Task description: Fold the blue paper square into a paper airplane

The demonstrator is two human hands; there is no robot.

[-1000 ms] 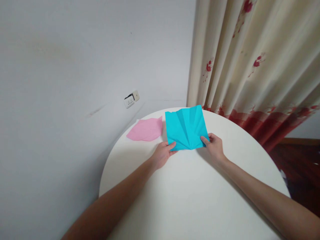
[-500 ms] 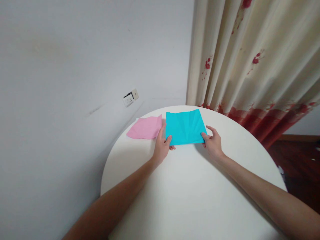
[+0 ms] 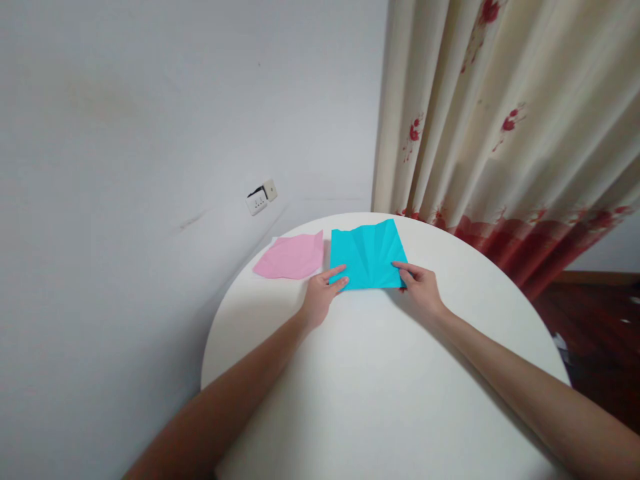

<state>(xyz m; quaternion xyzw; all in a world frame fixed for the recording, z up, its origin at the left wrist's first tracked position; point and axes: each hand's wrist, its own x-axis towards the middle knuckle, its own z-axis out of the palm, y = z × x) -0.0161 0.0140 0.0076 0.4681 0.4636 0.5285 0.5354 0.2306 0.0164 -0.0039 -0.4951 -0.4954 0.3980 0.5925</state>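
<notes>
1. Both hands lie flat: my left hand (image 3: 320, 295) spreads its fingers on the near left corner of the square turquoise creased paper sheet (image 3: 367, 255); my right hand (image 3: 419, 287) presses its near right corner.
2. Round white desk (image 3: 380, 387) stands by a grey wall (image 3: 150, 133) and a cream curtain with red flowers (image 3: 500, 120).
3. Fan-like creases mark the sheet, beside a pink folded paper (image 3: 293, 257).

No writing or labels can be read.
</notes>
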